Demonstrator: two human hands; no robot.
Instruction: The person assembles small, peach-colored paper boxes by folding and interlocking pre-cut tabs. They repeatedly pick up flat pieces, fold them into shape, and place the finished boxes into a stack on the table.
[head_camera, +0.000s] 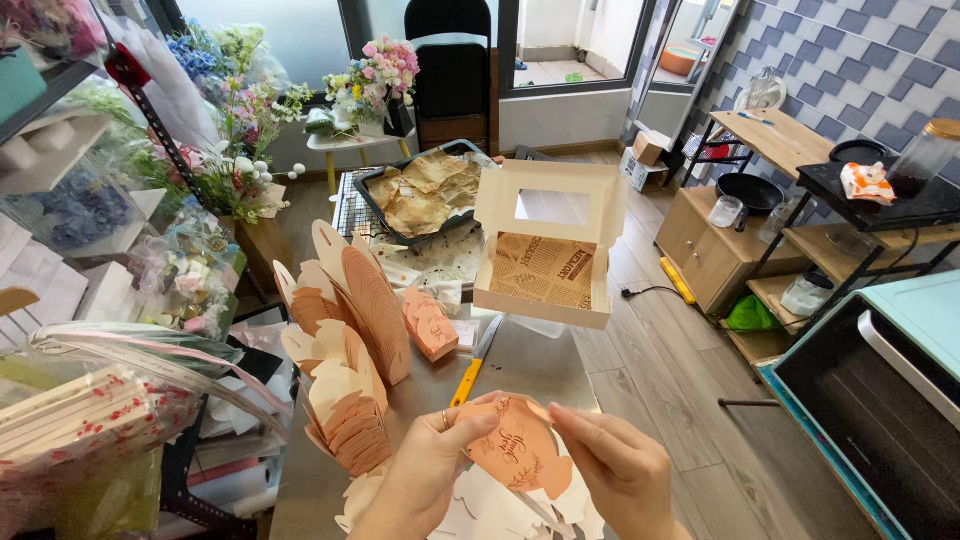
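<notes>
Both hands pinch one peach paper card (518, 448) at the worktop's (530, 365) near edge: left hand (428, 478) on its left side, right hand (622, 470) on its right, above a yellow knife (474, 365).

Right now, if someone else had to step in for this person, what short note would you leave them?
Left hand: grip on the peach leaf-shaped card, thumb on top.
Right hand: pinching the same card's right edge.
Stacks of similar cards stand fanned on the table to the left; more white-backed ones lie under the hands.
Open window box with printed paper liner sits behind; yellow utility knife lies between.
Box holds no card yet.
</notes>
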